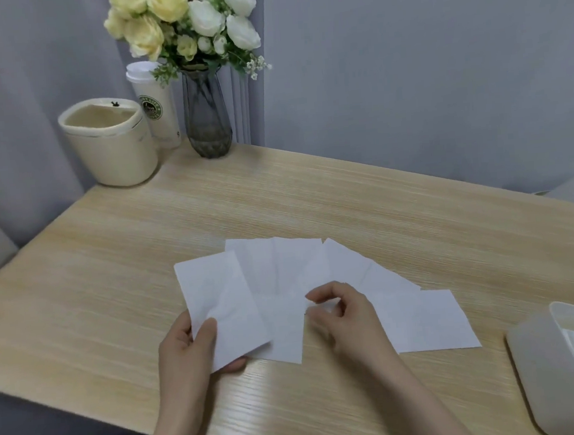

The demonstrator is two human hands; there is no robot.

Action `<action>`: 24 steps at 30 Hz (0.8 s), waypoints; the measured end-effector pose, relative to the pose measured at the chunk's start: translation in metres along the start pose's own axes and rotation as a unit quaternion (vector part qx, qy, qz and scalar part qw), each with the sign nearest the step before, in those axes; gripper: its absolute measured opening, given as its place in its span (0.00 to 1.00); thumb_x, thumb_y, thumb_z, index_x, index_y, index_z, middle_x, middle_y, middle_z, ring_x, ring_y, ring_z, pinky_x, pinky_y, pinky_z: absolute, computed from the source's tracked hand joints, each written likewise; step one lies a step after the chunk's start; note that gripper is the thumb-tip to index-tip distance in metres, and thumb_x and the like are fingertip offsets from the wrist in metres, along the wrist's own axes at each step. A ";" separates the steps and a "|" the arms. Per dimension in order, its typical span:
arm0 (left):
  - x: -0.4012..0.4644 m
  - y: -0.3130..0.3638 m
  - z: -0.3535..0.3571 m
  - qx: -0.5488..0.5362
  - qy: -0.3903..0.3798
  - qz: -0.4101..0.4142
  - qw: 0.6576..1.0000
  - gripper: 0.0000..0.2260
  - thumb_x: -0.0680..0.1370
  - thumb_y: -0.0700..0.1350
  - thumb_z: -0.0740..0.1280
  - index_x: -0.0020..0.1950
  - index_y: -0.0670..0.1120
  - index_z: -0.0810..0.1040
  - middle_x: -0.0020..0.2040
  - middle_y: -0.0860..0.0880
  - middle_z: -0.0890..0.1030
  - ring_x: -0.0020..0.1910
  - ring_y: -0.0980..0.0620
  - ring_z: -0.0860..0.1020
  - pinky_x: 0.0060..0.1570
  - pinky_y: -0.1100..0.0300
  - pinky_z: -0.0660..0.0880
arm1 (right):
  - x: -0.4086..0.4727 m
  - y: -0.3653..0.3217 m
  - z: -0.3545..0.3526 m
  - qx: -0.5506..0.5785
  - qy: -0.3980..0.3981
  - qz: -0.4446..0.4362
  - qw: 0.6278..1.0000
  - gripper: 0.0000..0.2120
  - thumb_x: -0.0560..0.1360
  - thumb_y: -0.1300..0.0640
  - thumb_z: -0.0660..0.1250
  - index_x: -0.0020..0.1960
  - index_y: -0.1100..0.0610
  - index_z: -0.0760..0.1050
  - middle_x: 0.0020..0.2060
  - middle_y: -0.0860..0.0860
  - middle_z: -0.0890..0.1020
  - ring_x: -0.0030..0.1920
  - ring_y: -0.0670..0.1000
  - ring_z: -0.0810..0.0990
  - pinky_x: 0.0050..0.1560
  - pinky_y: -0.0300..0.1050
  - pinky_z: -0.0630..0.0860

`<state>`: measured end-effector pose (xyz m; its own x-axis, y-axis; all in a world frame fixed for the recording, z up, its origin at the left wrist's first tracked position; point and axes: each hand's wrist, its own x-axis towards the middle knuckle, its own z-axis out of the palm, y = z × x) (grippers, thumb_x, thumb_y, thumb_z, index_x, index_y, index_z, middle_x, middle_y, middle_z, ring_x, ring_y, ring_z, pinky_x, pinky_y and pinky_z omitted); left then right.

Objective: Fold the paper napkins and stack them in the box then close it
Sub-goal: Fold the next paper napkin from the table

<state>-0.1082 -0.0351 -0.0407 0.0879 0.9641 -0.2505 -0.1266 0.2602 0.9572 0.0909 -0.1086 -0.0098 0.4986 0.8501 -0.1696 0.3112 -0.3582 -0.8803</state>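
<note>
The left hand (pixel 199 344) grips the leftmost napkin (pixel 222 311) at its near-left corner, thumb on top and fingers underneath. The right hand (pixel 341 312) has its fingers curled over the middle of the spread; it seems to pinch a napkin edge there, but blur makes that uncertain. The white paper napkins (pixel 318 283) lie fanned and overlapping on the wooden table (pixel 111 265), the rightmost sheet (pixel 431 322) reaching toward the white box (pixel 544 362) at the near right edge. The box stands open with white paper inside. At the far left corner stand a cream pot (pixel 111 145), a lidded takeaway cup (pixel 158 104) and a grey glass vase (pixel 207 120) of yellow and white flowers (pixel 188 22).
</note>
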 end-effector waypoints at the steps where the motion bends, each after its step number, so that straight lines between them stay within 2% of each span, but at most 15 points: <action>1: -0.001 -0.001 -0.001 -0.002 0.002 -0.002 1.000 0.10 0.80 0.33 0.62 0.49 0.45 0.80 0.39 0.46 0.84 0.31 0.41 0.83 0.26 0.53 0.79 | 0.005 -0.003 0.004 -0.013 -0.007 -0.008 1.000 0.08 0.72 0.57 0.70 0.47 0.44 0.77 0.46 0.39 0.79 0.39 0.40 0.73 0.47 0.42 0.74; 4: -0.006 -0.002 -0.002 -0.005 0.003 0.008 1.000 0.09 0.80 0.33 0.62 0.50 0.45 0.80 0.38 0.45 0.84 0.30 0.39 0.82 0.24 0.54 0.78 | 0.020 -0.008 0.015 -0.083 -0.033 -0.022 0.996 0.11 0.71 0.55 0.70 0.51 0.45 0.76 0.51 0.40 0.76 0.47 0.37 0.74 0.52 0.40 0.73; 7: -0.006 -0.001 0.000 -0.004 0.010 0.018 1.000 0.08 0.80 0.34 0.62 0.50 0.44 0.79 0.36 0.50 0.83 0.30 0.44 0.83 0.24 0.53 0.79 | 0.030 -0.010 0.025 -0.167 -0.050 -0.027 0.984 0.13 0.70 0.52 0.71 0.52 0.46 0.74 0.49 0.41 0.74 0.47 0.37 0.73 0.45 0.34 0.68; 10: -0.005 -0.001 0.000 0.000 0.011 0.017 1.000 0.08 0.80 0.34 0.62 0.52 0.44 0.78 0.36 0.53 0.83 0.30 0.46 0.83 0.24 0.54 0.79 | 0.034 -0.011 0.029 -0.216 -0.051 -0.014 0.975 0.12 0.67 0.49 0.72 0.48 0.45 0.72 0.43 0.42 0.74 0.41 0.39 0.73 0.37 0.35 0.64; 14: -0.004 -0.003 0.000 0.002 0.010 0.016 1.000 0.08 0.80 0.35 0.63 0.53 0.46 0.79 0.38 0.54 0.83 0.33 0.46 0.84 0.24 0.53 0.79 | 0.034 -0.012 0.029 -0.224 -0.063 0.000 0.973 0.10 0.66 0.47 0.71 0.43 0.46 0.72 0.38 0.41 0.75 0.38 0.40 0.72 0.34 0.38 0.63; 18: -0.003 -0.002 0.000 -0.001 0.009 0.012 1.000 0.09 0.80 0.35 0.63 0.51 0.47 0.79 0.37 0.54 0.83 0.34 0.47 0.84 0.24 0.53 0.79 | 0.032 -0.014 0.028 -0.230 -0.067 -0.012 0.971 0.05 0.70 0.49 0.68 0.38 0.46 0.72 0.33 0.42 0.75 0.36 0.42 0.73 0.33 0.38 0.63; 24: -0.006 -0.001 0.004 -0.025 0.021 0.019 0.999 0.10 0.80 0.34 0.62 0.51 0.47 0.80 0.38 0.51 0.84 0.32 0.47 0.83 0.25 0.51 0.79 | 0.022 -0.010 0.013 -0.186 -0.021 -0.005 0.982 0.07 0.75 0.53 0.65 0.38 0.49 0.74 0.33 0.43 0.78 0.37 0.44 0.76 0.36 0.41 0.67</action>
<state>-0.1043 -0.0408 -0.0393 0.0410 0.9745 -0.2207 -0.1779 0.2245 0.9581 0.0881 -0.0814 -0.0099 0.4618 0.8670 -0.1871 0.5948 -0.4592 -0.6598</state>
